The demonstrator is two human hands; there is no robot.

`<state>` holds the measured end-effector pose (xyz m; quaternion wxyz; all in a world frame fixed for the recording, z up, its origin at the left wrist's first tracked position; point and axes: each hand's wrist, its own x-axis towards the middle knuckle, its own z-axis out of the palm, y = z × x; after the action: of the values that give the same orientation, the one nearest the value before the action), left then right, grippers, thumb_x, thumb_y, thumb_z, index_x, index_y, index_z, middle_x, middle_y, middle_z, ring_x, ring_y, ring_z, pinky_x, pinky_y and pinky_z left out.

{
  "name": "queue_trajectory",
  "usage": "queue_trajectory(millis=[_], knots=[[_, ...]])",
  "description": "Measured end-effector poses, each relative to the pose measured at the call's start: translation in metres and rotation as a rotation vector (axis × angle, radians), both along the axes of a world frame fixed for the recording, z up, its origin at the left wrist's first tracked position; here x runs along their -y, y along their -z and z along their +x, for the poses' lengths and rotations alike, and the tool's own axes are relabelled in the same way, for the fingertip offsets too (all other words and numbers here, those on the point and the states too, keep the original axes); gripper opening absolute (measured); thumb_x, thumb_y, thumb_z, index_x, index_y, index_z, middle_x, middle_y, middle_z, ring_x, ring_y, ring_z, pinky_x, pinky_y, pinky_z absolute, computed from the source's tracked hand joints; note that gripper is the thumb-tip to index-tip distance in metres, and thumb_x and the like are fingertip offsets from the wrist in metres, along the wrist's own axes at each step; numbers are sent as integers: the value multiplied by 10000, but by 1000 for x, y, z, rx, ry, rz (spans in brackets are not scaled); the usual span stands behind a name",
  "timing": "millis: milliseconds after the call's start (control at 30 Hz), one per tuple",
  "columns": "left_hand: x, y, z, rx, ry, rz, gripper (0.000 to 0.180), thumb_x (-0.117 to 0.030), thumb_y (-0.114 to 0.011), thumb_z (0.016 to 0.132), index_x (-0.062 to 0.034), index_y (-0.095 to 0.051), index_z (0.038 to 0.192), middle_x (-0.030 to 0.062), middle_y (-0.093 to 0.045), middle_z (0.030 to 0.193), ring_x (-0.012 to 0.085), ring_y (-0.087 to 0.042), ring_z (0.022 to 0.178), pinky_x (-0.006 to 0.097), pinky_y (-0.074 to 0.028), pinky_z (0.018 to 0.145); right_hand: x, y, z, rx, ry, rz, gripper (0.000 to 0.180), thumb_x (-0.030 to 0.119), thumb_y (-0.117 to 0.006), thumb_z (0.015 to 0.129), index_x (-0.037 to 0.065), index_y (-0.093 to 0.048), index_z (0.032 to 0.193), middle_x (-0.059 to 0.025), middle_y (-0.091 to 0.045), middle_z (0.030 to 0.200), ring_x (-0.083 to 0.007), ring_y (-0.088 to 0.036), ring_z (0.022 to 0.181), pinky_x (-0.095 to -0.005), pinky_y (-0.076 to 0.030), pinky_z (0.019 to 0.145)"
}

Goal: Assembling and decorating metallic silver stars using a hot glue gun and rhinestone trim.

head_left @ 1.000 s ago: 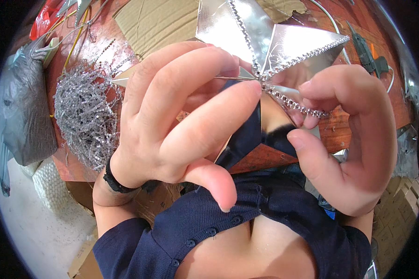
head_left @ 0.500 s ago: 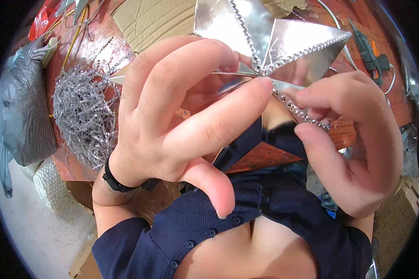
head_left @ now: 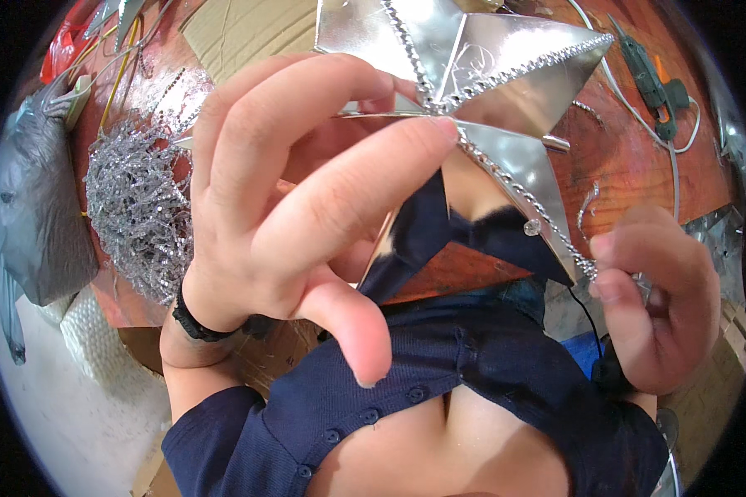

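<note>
A mirror-like silver star (head_left: 526, 161) is held up in front of me, with beaded silver trim running along ridges of its points. My left hand (head_left: 282, 182) has its index fingertip pressed on the trim near the star's centre. Its other fingers curl around a left point, and the thumb sticks out free. Along the lower right point lies a strand of silver trim (head_left: 547, 217). At that point's tip, my right hand (head_left: 663, 298) pinches the strand's end between thumb and index finger. A small clear round spot, like a gem, shows beside the strand.
A tangled heap of silver trim (head_left: 137, 215) lies on the red-brown table (head_left: 638, 178) at left, beside a grey plastic bag (head_left: 46, 199). A green glue gun (head_left: 646, 74) with its cord rests at the far right. Cardboard (head_left: 240, 33) lies at the back.
My right hand has moved right and down to the tip of the star's lower right point. The star has shifted slightly up and left, and more of that point now shows.
</note>
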<state>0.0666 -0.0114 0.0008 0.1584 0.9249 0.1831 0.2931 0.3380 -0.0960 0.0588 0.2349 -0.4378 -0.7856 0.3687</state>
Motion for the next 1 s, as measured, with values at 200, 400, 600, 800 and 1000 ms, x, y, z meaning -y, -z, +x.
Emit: queue_trajectory(millis=[200,400,600,800,1000], knots=[[1,-4,-3,-98,-75,3,1013,-856,-176,648,-48,-573,1112,169,-502,1139,259,-538,930,350,-454,828,14,10,-13,60,185,29,292,-111,-601,642,-24,-634,919,-108,-550,663,-204,-484,566,-296,-376,525],[4,-6,-5,-181,-143,120,974,-835,-176,686,-51,-571,1107,167,-520,1134,268,-536,965,348,-452,836,14,18,-16,97,191,122,360,-126,-614,586,-15,-653,926,-86,-518,641,-210,-461,541,-300,-359,501],[11,1,1,-138,-208,165,692,-668,-380,825,-64,-557,1114,159,-519,1152,270,-536,985,355,-452,849,14,20,-18,67,188,161,389,-109,-651,570,-14,-653,947,-68,-507,639,-200,-446,534,-299,-348,491],[8,-6,-2,-234,-177,237,576,-572,-445,864,-72,-541,1134,152,-510,1164,262,-527,1008,346,-451,865,16,24,-18,76,194,224,400,-113,-652,573,-18,-648,962,-62,-502,636,-195,-441,522,-297,-345,483],[9,-5,-2,-149,-122,143,557,-545,-465,869,-66,-527,1147,157,-509,1164,265,-526,1019,342,-445,878,14,17,-18,132,131,192,414,-86,-682,573,-13,-639,979,-65,-519,649,-210,-470,542,-308,-359,501]])
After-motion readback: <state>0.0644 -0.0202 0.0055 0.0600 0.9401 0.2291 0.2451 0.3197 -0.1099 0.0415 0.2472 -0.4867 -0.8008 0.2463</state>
